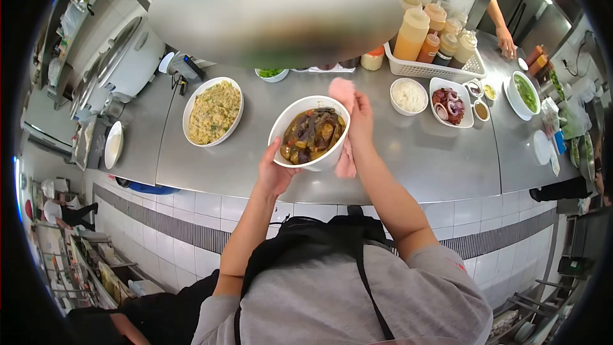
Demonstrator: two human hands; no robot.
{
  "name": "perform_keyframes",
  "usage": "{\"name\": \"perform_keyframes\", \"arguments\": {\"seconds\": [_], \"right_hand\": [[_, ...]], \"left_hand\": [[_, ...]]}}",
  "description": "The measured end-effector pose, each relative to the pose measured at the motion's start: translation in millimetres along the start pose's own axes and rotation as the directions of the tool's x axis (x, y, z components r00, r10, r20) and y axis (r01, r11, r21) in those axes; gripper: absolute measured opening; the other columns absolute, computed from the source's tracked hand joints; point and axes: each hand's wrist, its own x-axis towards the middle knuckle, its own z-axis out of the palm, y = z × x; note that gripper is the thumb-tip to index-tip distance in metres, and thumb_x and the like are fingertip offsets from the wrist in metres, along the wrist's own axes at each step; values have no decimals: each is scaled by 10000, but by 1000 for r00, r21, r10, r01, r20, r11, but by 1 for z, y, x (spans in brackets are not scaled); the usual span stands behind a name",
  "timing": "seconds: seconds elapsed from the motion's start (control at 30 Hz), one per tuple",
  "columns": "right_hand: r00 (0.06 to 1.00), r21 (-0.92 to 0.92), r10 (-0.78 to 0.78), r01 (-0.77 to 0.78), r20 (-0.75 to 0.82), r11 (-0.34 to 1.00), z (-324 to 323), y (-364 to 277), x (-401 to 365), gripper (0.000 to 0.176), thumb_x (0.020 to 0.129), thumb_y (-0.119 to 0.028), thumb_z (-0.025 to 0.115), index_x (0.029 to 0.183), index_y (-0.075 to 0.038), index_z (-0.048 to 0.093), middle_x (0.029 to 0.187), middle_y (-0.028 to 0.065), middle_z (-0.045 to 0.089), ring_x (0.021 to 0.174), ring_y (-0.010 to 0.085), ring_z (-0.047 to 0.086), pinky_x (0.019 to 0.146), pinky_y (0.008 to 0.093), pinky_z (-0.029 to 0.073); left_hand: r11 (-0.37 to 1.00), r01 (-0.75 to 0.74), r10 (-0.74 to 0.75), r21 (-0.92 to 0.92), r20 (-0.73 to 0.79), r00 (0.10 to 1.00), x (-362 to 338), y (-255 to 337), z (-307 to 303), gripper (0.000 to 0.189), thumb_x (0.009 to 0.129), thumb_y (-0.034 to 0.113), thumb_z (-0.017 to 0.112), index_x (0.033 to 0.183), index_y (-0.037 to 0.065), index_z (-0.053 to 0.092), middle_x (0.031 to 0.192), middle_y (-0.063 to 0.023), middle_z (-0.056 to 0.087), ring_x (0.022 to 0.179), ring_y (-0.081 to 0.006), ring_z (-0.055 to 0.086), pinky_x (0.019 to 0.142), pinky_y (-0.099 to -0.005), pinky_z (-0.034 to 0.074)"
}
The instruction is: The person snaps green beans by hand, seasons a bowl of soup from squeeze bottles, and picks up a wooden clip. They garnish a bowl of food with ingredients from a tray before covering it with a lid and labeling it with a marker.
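Observation:
A deep white bowl (322,162) of dark stewed eggplant in brown sauce (313,134) is held up over the steel counter, tilted a little toward me. My left hand (276,169) grips its lower left side, with the thumb up along the outer wall. On the right side, my right hand (362,122) holds a pink cloth (345,165) against the bowl's wall and rim. Some of those fingers are hidden behind the cloth. Left of the bowl stands an oval white dish of fried rice (213,112); to its right is a bowl of white rice (408,96).
A square bowl of meat and onion rings (449,103) sits beside small sauce cups (481,110). Behind them is a white basket (434,71) of squeeze bottles. A blurred overhead shape (274,13) hides the back. Another person's hand (506,43) reaches in at right.

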Motion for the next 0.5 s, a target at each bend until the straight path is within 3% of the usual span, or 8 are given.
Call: {"name": "perform_keyframes", "arguments": {"seconds": [0.07,0.2,0.27,0.33,0.4,0.43,0.47,0.5], "right_hand": [[988,-48,136,-133,79,990,-12,15,15,222,896,-172,440,985,16,515,887,87,572,796,122,533,708,234,431],[939,-140,300,-278,170,950,-24,27,2,289,893,-184,436,1019,65,512,940,118,593,797,119,540,715,243,438],[961,-143,25,15,276,990,-36,42,-7,316,891,-163,451,1135,35,484,971,60,576,858,103,523,743,228,430],[961,-298,132,-55,244,953,-47,30,-29,363,875,-131,475,1191,46,443,991,59,570,861,89,513,741,215,421],[878,-449,289,-98,381,888,-58,17,-43,331,853,-78,499,1160,43,469,981,53,566,815,77,516,716,202,421],[796,-481,460,-248,394,841,-64,8,-42,275,825,-53,534,1086,31,529,945,43,578,774,71,525,691,204,435],[786,-487,470,-252,401,836,-69,0,-44,275,825,-53,534,1086,31,529,945,43,578,774,71,525,691,204,435],[674,-555,554,-250,489,794,-72,-8,-47,230,817,-78,547,1031,6,563,894,45,590,768,73,534,665,215,441]], "left_hand": [[994,-45,41,95,41,998,18,-10,-14,488,858,436,413,1166,59,430,981,-64,577,765,-147,586,569,-283,470],[996,-3,-9,-89,-135,991,49,-46,-33,506,874,452,351,1227,90,386,1104,-63,533,1005,-193,525,648,-402,492],[995,-34,2,-96,-324,946,55,-64,-13,502,880,452,335,1230,95,383,1145,-62,509,1049,-206,492,749,-410,462],[950,-275,214,-148,-332,919,61,-76,0,507,888,453,314,1224,80,384,1182,-76,480,1063,-223,475,846,-410,409],[934,-306,240,-182,-314,919,64,-79,-2,520,889,450,336,1229,58,373,1199,-90,460,1085,-238,454,903,-400,370],[943,-323,273,-77,-374,886,62,-76,2,510,890,422,364,1239,49,351,1225,-107,436,1104,-241,443,924,-378,359],[945,-327,307,31,-431,848,59,-73,2,506,891,394,392,1248,40,330,1252,-123,412,1124,-245,432,945,-355,348],[945,-276,324,177,-375,869,68,-82,-33,550,893,359,412,1292,16,253,1303,-147,338,1170,-260,383,971,-344,312]]}}
